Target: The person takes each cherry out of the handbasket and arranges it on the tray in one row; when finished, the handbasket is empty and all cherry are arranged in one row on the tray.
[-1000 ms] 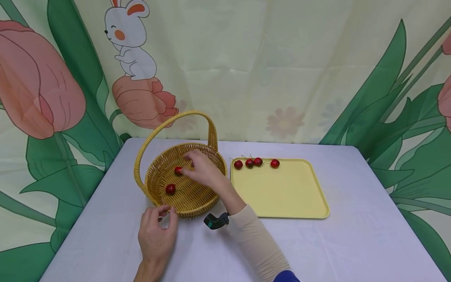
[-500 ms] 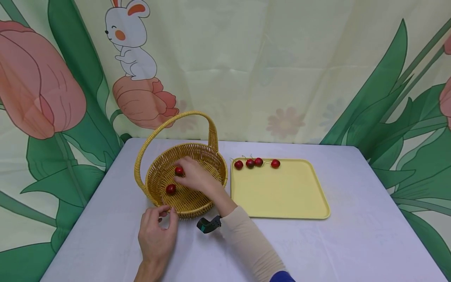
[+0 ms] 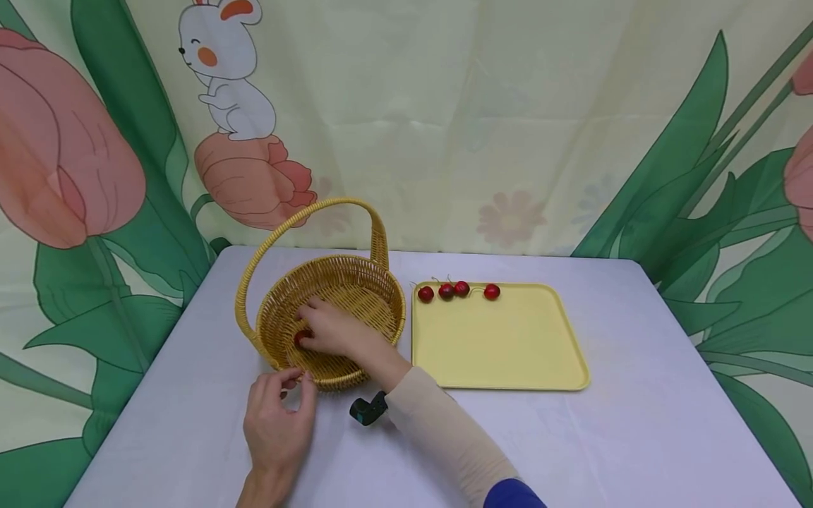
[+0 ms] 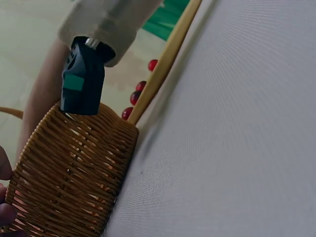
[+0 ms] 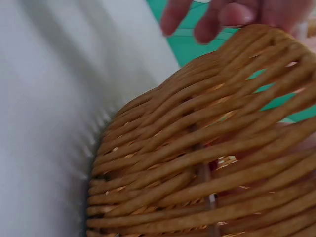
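In the head view, my left hand (image 3: 277, 423) grips the near rim of the yellow-brown wicker basket (image 3: 367, 374), thumb and fingers at the edge. My right hand (image 3: 333, 330) is inside the basket, fingers apart, thumb over part of a dark red cherry (image 3: 300, 337). No other cherry shows in the basket; the hand covers part of its inside. The basket's side (image 4: 74, 173) fills the lower left of the left wrist view, with left fingertips (image 4: 6, 214) on it. In the right wrist view, woven strands (image 5: 197, 128) cover much of the right hand's work, and left-hand fingers rest on the rim.
A yellow tray (image 3: 502, 346) lies right of the basket, with several stemmed cherries along its back left edge, one of them a bright red cherry (image 3: 492, 291). The basket's tall handle (image 3: 254, 268) arches over its left and back. A printed curtain (image 3: 432, 141) stands behind the table.
My right hand has moved toward the near left of the basket, over the nearer cherry. The farther cherry no longer shows. My left hand stays at the rim; the head view has shifted slightly.
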A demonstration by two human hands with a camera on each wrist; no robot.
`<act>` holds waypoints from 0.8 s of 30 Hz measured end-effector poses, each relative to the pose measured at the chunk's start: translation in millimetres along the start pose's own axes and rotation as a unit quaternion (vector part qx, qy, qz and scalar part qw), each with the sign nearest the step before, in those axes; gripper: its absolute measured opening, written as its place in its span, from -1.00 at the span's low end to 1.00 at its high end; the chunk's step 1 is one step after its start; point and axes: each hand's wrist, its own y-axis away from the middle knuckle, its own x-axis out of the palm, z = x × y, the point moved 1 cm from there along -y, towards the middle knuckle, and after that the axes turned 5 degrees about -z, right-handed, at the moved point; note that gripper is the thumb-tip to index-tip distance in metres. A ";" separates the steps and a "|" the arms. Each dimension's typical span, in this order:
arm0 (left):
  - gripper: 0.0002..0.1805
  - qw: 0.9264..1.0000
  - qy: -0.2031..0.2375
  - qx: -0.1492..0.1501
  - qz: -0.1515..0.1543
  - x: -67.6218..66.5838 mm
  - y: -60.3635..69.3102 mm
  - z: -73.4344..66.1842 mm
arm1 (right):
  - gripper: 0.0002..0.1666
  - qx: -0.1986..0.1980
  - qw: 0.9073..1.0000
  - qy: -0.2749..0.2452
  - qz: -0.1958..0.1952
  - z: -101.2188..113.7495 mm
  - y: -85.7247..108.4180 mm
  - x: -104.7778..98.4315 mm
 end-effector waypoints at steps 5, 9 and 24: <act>-0.85 1.000 -0.005 -0.001 0.002 0.3 0.1 1.1 | -0.51 -0.012 0.999 0.026 0.027 1.7 -1.3 3.3; -0.86 1.000 -0.005 0.000 0.000 0.6 -0.1 0.9 | -0.56 -0.024 0.998 0.032 0.040 1.7 -1.1 4.2; -0.87 1.000 -0.007 0.001 0.000 -0.6 -0.1 0.7 | -0.59 -0.033 0.998 0.002 0.048 -1.1 2.0 4.7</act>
